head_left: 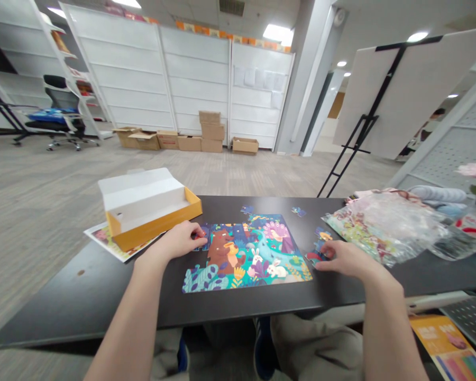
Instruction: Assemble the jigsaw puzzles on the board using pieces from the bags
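While the flat, brightly printed puzzle [257, 259] shows its knobbed, interlocking edges before you, your left hand [182, 239] angles inward to its left edge, fingers bent together. Your right hand [345, 259] curls palm-down beside its right edge, at loose pieces [323, 234]; whether either hand clamps one, I can't tell. Under the puzzle lies your smooth black table [257, 307]; beyond it, streaky grey carpet [262, 177].

text: none legible | orange package [447, 341]: print too blurred
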The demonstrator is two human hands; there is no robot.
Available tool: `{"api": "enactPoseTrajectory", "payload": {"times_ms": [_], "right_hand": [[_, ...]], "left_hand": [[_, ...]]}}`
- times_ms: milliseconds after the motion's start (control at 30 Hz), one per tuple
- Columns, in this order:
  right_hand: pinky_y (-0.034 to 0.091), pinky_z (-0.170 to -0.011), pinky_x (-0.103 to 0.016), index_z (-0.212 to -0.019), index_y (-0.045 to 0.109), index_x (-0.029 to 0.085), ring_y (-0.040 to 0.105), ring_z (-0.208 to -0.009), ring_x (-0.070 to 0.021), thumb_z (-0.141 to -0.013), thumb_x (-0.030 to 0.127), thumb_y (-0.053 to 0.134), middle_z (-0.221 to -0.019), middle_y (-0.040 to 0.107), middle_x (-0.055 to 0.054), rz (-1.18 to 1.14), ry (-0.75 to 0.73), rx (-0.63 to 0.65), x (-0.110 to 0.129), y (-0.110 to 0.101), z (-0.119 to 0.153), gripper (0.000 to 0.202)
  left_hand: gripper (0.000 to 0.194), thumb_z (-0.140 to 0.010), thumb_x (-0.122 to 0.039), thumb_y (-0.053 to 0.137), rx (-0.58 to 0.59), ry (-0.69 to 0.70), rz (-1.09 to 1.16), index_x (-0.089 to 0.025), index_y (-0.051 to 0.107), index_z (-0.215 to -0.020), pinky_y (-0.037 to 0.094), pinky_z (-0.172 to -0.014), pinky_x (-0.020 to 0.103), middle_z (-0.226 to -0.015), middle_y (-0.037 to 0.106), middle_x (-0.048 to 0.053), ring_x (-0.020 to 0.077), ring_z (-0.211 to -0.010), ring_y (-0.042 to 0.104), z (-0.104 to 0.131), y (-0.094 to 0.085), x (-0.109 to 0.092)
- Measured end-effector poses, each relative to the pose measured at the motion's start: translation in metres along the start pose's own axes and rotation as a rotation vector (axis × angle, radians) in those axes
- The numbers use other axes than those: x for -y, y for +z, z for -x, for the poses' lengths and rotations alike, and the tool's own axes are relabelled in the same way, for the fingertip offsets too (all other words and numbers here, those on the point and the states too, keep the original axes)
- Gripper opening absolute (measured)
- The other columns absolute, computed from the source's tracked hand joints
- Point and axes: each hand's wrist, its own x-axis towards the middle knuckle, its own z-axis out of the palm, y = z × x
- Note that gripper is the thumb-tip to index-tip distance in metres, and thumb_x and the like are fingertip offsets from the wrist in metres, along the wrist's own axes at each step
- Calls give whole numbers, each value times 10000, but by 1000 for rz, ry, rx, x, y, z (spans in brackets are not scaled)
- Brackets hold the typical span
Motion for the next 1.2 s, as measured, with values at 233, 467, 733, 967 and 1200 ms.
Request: {"api": "enactPoseTrajectory", "payload": {"times_ms": [233, 467, 733, 967, 1200], "right_hand": [[370, -541, -293, -707, 696, 232, 696, -728, -257, -666, 530, 751, -808, 735, -82, 144, 95, -34, 12, 5, 4, 306], [416, -599, -289, -744, 697, 235, 698, -739, -246, -631, 424, 786, -792, 731, -64, 88, 58, -32, 1, 7, -5, 237], [399, -553, -267, -931, 649, 217, 653, -637, -201, -580, 354, 799, -760, 707, -25, 18, 43, -93, -3, 9, -10, 405], [464, -519, -282, -867, 632, 210, 649, -566, -194, -657, 404, 728, -644, 665, -13, -375, -63, -40, 0, -5, -5, 301], [580, -658, -323, -923, 653, 180, 723, -744, -224, -657, 491, 788, -837, 731, -78, -793, -230, 63, 73, -15, 1, 431]], "left_hand": [[294, -764, -453, 611, -10, -14, 5, -191, 707, -855, 501, -704, 289, -864, 758, 69, 225, -800, 693, 0, -2, -5], [320, -772, -473, 610, 3, -15, 25, -190, 718, -878, 504, -708, 288, -885, 767, 70, 226, -814, 697, 1, -3, -1], [346, -777, -503, 612, -27, -18, 88, -198, 715, -902, 519, -738, 297, -929, 777, 72, 238, -861, 705, 10, -9, -4], [334, -800, -488, 595, -65, -1, 103, -201, 715, -924, 526, -737, 299, -919, 774, 63, 230, -832, 710, 16, -14, -2], [254, -830, -393, 595, -94, 140, 359, -176, 695, -915, 547, -717, 290, -848, 756, 53, 190, -774, 700, 17, -11, -45]]}}
